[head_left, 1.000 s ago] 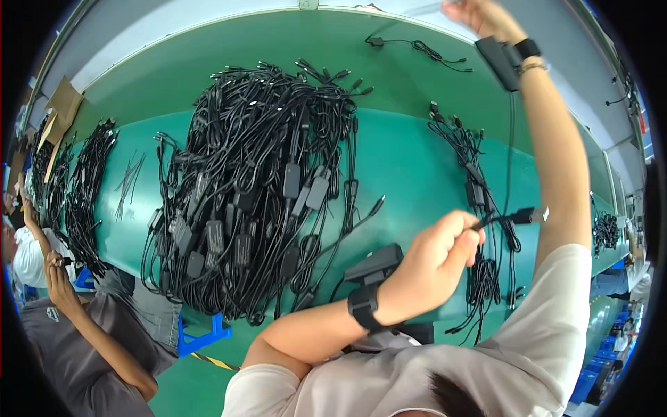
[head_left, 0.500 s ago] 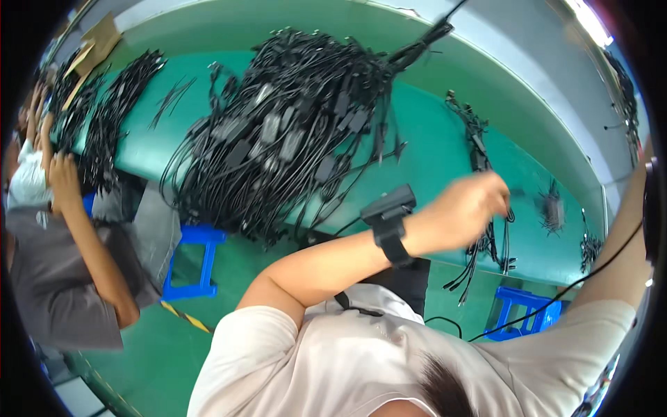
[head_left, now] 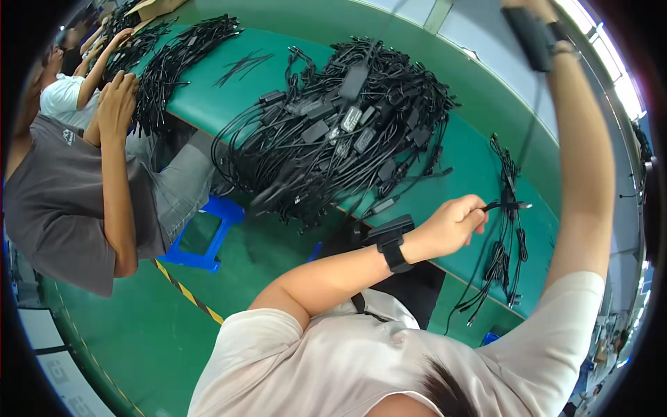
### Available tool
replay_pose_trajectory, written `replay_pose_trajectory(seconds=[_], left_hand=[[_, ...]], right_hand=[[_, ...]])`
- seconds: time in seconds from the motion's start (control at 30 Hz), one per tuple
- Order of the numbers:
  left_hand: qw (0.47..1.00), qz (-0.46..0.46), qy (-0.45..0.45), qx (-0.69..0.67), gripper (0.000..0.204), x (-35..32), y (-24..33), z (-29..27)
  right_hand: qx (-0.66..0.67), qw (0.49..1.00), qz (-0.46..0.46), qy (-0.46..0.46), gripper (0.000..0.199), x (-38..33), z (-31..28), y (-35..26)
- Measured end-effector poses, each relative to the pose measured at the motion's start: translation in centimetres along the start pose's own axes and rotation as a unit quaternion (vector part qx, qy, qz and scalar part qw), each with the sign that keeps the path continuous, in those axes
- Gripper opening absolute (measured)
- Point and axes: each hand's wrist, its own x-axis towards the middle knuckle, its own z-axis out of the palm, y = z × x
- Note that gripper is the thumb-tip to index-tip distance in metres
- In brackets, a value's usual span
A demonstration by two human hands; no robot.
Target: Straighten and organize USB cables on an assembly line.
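My left hand (head_left: 455, 224) is closed in a pinch on a black cable (head_left: 513, 205); a short end with a plug sticks out to the right of the fingers. A black band with a box is strapped to that wrist. My right arm reaches up at the far right, and only part of my right hand (head_left: 538, 5) shows at the top edge. Its fingers are cut off from view. Below my left hand, a bunch of black cables (head_left: 497, 264) lies on the green table, some ends hanging over the edge.
A large heap of black cables with adapters (head_left: 351, 118) covers the middle of the green table (head_left: 201, 104). More cables (head_left: 184, 62) lie at the far left beside a seated co-worker (head_left: 76, 187). A blue stool (head_left: 208, 236) stands on the floor.
My head view has turned to the right. My right arm has swung upward toward the top edge. The left hand, blurred before, now shows a cable pinched in its fingers.
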Motion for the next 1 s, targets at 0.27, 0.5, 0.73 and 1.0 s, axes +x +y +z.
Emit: replay_pose_trajectory(seconds=[0.27, 0.5, 0.73, 1.0], left_hand=[[0.991, -0.007, 0.039, -0.128, 0.018, 2.1, -1.0, -1.9], [0.983, -0.038, 0.034, -0.176, 0.016, 6.3, 1.3, 0.1], [0.976, -0.132, 0.032, -0.173, 0.014, 9.6, -1.3, -2.2], [0.972, -0.104, -0.008, -0.21, 0.014, 9.2, 1.6, -0.1]], right_hand=[[-0.356, 0.922, 0.122, -0.088, 0.046, -5.3, -9.5, 7.3], [-0.42, 0.896, 0.144, -0.013, 0.044, -20.4, -15.1, -6.2], [-0.504, 0.856, 0.026, 0.111, 0.032, -28.7, -19.0, -8.5], [-0.449, 0.873, 0.156, 0.112, 0.026, -27.4, -10.5, 0.6]])
